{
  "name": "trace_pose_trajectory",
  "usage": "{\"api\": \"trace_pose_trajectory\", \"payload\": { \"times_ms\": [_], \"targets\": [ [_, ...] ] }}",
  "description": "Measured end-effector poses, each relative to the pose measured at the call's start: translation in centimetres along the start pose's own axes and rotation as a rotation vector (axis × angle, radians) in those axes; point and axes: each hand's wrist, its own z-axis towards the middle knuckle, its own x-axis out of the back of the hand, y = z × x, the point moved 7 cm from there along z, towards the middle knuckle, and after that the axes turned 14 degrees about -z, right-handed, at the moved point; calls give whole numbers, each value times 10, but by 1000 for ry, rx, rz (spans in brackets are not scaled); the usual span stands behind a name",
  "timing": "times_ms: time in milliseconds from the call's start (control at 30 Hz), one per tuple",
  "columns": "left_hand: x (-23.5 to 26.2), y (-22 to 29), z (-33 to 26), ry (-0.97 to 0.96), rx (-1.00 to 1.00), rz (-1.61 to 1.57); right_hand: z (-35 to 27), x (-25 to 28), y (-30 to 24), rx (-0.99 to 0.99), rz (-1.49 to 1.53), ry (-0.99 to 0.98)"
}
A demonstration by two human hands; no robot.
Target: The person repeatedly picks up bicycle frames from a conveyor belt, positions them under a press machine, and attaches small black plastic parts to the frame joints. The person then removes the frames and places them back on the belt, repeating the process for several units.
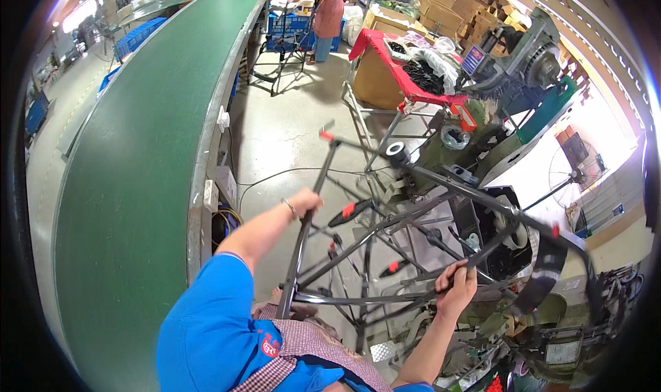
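Note:
Both my hands hold a large black folding tube frame (297, 251) in front of my body. My left hand (304, 202) is closed round its left tube, below a red-tipped corner. Lower right, my right hand (457, 290) has its fingers wrapped on another tube of the frame. Crossing bars join in the frame's middle, with black parts bearing red pieces (350, 210) among them. A round black-and-white part (396, 151) shows by the far tube. From the right end hangs a wide black strap (544, 275).
A green conveyor belt (131, 206) runs along my left. To the right stand a machine (530, 61) and a black bin (469, 220). Ahead is a red-covered table (372, 46) with black parts. A person in an apron (329, 17) stands farther off. A cable (275, 173) crosses the floor.

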Motion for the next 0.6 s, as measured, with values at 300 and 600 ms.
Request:
{"api": "trace_pose_trajectory", "payload": {
  "times_ms": [300, 600],
  "targets": [
    [-17, -29, 45, -53, -478, 366, 83, -114, 61, -329, -410, -92],
    [-223, 319, -83, -324, -1692, 1088, 193, -142, 162, -360, -763, -104]
  ]
}}
